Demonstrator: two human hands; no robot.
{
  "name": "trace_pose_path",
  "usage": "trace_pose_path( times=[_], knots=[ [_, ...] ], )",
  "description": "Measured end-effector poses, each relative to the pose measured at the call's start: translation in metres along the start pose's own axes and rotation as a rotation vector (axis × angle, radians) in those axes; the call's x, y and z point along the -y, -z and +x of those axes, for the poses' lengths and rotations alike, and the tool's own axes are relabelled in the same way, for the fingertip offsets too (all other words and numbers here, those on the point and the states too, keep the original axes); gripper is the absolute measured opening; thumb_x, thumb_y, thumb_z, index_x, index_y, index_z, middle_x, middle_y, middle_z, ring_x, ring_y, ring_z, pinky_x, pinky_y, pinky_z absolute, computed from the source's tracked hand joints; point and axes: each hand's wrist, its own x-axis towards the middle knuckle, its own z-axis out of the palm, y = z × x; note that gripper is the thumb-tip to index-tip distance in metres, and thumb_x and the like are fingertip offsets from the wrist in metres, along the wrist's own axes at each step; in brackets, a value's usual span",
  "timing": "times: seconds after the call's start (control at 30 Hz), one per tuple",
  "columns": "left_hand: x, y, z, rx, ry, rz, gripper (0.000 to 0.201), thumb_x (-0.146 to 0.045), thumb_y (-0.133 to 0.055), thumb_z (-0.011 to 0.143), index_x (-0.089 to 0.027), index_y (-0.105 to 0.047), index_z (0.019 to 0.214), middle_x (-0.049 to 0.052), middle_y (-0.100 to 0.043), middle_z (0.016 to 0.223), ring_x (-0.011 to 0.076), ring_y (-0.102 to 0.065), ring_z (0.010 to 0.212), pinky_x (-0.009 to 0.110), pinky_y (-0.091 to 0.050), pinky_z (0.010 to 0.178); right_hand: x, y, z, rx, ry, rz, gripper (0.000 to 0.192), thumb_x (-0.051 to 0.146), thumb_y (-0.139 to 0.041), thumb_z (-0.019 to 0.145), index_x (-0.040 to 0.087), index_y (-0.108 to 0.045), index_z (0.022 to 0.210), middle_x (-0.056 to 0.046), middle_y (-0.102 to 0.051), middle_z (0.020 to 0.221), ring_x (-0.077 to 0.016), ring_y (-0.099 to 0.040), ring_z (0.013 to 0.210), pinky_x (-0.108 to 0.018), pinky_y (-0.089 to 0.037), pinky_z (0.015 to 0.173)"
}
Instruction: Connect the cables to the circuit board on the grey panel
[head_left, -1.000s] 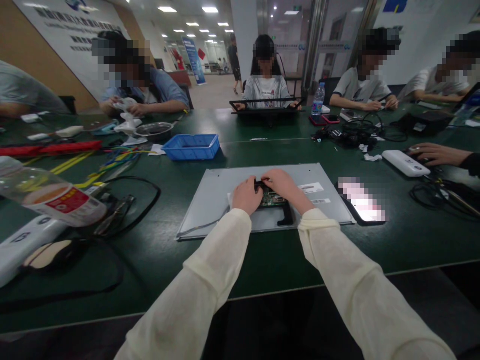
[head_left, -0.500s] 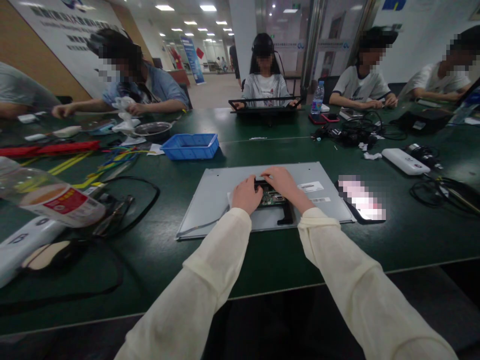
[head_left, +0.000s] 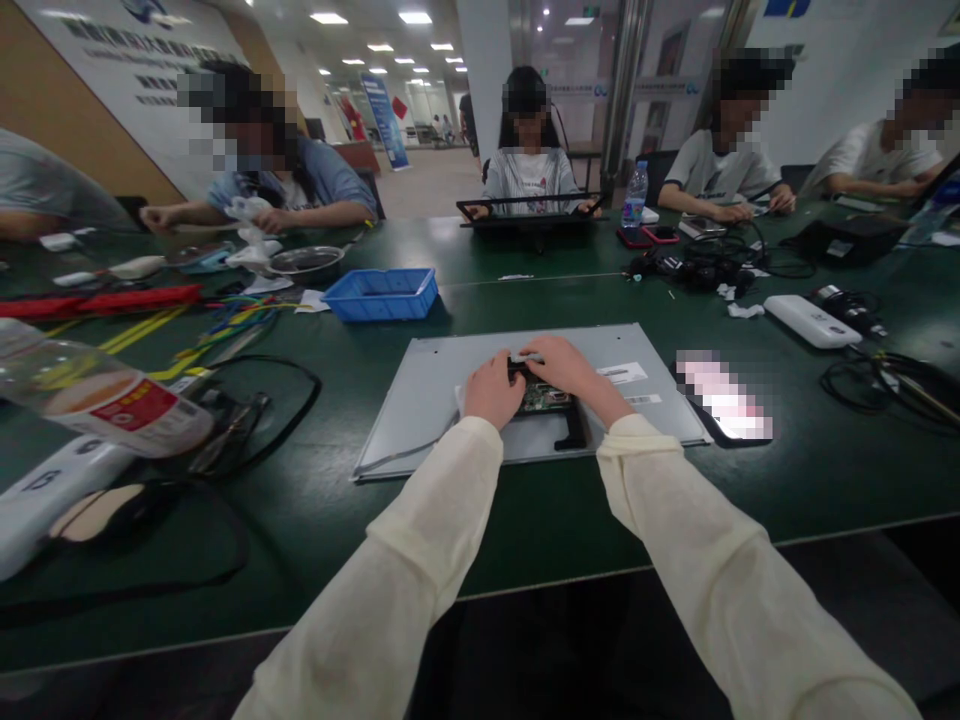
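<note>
Over the past second, a co-worker's hand has gone from beside the white device (head_left: 810, 325) at the right, and another co-worker at the left has stretched an arm outward; the person's own hands have barely shifted. Both work at a black bracket (head_left: 574, 432) with a green circuit board (head_left: 546, 395), which lies on the grey panel (head_left: 405, 405), near the middle of its near half. The panel rests flat on the counter (head_left: 555, 530). The left hand (head_left: 493, 392) has its grip closed about the bracket's far left part, thumb and forefinger either side of it. The right hand (head_left: 562, 364) arches over the far edge, fingertips bent down close to the left ones; whether its grip is pinching anything I cannot tell, and a pale sliver there is too small to identify. As for progress, the bracket and board are already in place on the panel, though no fastening can be made out; the board is uncovered and both hands are busy there, so I judge the handling unfinished. A grey cable (head_left: 409, 455) trails across the panel's near left corner, and a phone (head_left: 724, 395) lies just beyond its right edge.
</note>
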Motion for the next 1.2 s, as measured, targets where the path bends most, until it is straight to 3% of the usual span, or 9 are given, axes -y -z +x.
trace_pose_path(
  times=[0.17, 0.3, 0.43, 0.57, 0.73, 0.93, 1.2],
  knots=[
    [-0.002, 0.005, 0.000, -0.085, -0.054, -0.122, 0.040, -0.021, -0.044, 0.087, -0.016, -0.046, 0.127, 0.011, -0.056, 0.126, 0.0234, -0.055, 0.114, 0.035, -0.043, 0.098, -0.012, 0.026, -0.017, -0.039, -0.078, -0.005, 0.030, 0.019, -0.048, 0.088, 0.015, -0.066, 0.112, -0.010, -0.066, 0.116, -0.0205, -0.057, 0.112, -0.032, -0.039, 0.100],
    [-0.007, 0.012, -0.002, -0.145, -0.244, -0.178, 0.036, -0.014, -0.041, 0.087, -0.016, -0.050, 0.122, 0.008, -0.056, 0.126, 0.0197, -0.051, 0.118, 0.033, -0.038, 0.103, -0.043, 0.046, -0.046, -0.006, -0.192, -0.051, 0.030, 0.020, -0.050, 0.086, 0.015, -0.068, 0.110, -0.010, -0.066, 0.115, -0.0230, -0.058, 0.111, -0.035, -0.040, 0.099],
    [-0.015, 0.015, -0.008, -0.052, -0.521, -0.104, 0.030, -0.016, -0.039, 0.091, -0.015, -0.056, 0.116, 0.008, -0.058, 0.121, 0.0203, -0.051, 0.114, 0.036, -0.037, 0.103, -0.070, 0.056, -0.071, 0.039, -0.323, -0.039, 0.035, 0.024, -0.057, 0.083, 0.013, -0.064, 0.116, -0.013, -0.065, 0.116, -0.0230, -0.062, 0.100, -0.034, -0.046, 0.089],
    [-0.021, 0.014, -0.013, 0.075, -0.706, 0.025, 0.030, -0.014, -0.040, 0.090, -0.014, -0.057, 0.116, 0.009, -0.058, 0.121, 0.0225, -0.052, 0.112, 0.039, -0.039, 0.099, -0.075, 0.061, -0.077, 0.134, -0.376, 0.059, 0.034, 0.030, -0.064, 0.079, 0.015, -0.067, 0.110, -0.011, -0.069, 0.107, -0.0206, -0.065, 0.093, -0.030, -0.048, 0.082],
    [-0.021, 0.012, -0.013, 0.127, -0.715, 0.047, 0.031, -0.014, -0.040, 0.091, -0.014, -0.055, 0.118, 0.009, -0.059, 0.121, 0.0212, -0.053, 0.112, 0.036, -0.041, 0.098, -0.067, 0.064, -0.078, 0.206, -0.369, 0.061, 0.027, 0.026, -0.068, 0.074, 0.016, -0.071, 0.099, -0.009, -0.071, 0.098, -0.0212, -0.065, 0.088, -0.029, -0.048, 0.076],
    [-0.022, 0.010, -0.013, 0.169, -0.705, 0.043, 0.035, -0.013, -0.038, 0.090, -0.013, -0.053, 0.122, 0.008, -0.057, 0.124, 0.0203, -0.053, 0.114, 0.034, -0.041, 0.099, -0.054, 0.063, -0.080, 0.177, -0.386, 0.062, 0.011, 0.018, -0.066, 0.072, 0.017, -0.072, 0.080, -0.008, -0.072, 0.085, -0.0207, -0.065, 0.082, -0.029, -0.047, 0.074],
    [-0.021, 0.009, -0.012, 0.174, -0.705, 0.031, 0.036, -0.012, -0.038, 0.090, -0.014, -0.053, 0.122, 0.009, -0.057, 0.125, 0.0203, -0.052, 0.115, 0.035, -0.042, 0.100, -0.049, 0.061, -0.078, 0.089, -0.377, 0.201, 0.013, 0.016, -0.067, 0.069, 0.016, -0.069, 0.082, -0.007, -0.070, 0.083, -0.0173, -0.064, 0.076, -0.027, -0.047, 0.070]
  ],
)
